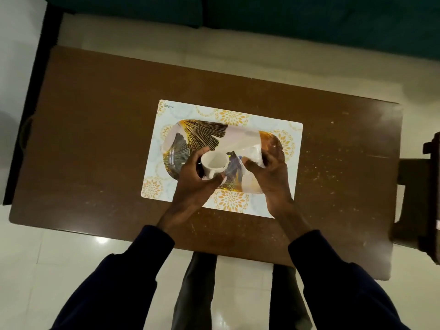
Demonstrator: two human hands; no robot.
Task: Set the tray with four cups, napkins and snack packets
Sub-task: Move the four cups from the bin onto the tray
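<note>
Maybe second cup beneath right hand, blurred; left hand: cup.

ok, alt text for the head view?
A person's left hand holds a white cup over a gold-patterned tray, while the right hand grips a blurred white object, possibly another cup. The tray sits on a floral placemat on a brown table.

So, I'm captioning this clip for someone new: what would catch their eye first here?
The white cup stands out, gripped by the left hand over the gold-patterned tray. The right hand holds a blurred white object over the tray's right end. The tray sits on a patterned placemat on the brown table.
</note>
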